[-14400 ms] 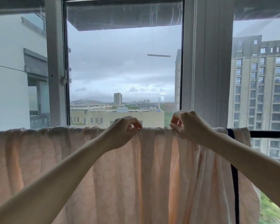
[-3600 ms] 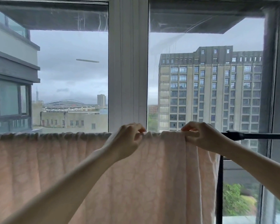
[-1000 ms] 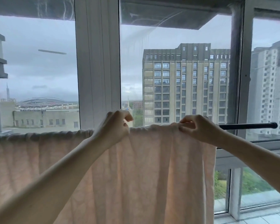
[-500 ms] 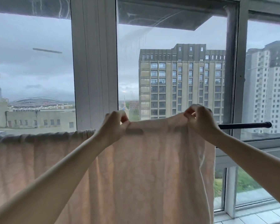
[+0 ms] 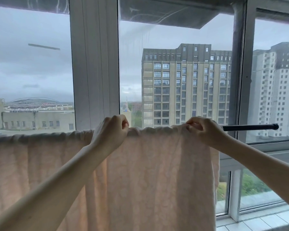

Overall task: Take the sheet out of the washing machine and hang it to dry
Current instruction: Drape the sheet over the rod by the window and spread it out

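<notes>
A pale pink sheet (image 5: 153, 172) hangs over a black horizontal rod (image 5: 250, 127) in front of the window, draping down past the bottom of the view. My left hand (image 5: 110, 130) pinches the sheet's top fold near the middle. My right hand (image 5: 203, 130) pinches the top fold close to the sheet's right edge. The rod's bare right end sticks out beyond my right hand; the rest of the rod is hidden under the cloth. The washing machine is not in view.
A wide white window post (image 5: 94, 64) stands behind the sheet, with a grey frame upright (image 5: 240, 72) at the right. Glass panes show buildings outside. A tiled sill or floor (image 5: 257, 220) lies at the lower right.
Half a second ago both hands held the top fold lifted and stretched flat above the rod; now it sits back down on the rod, slightly gathered, with both hands still pinching it.
</notes>
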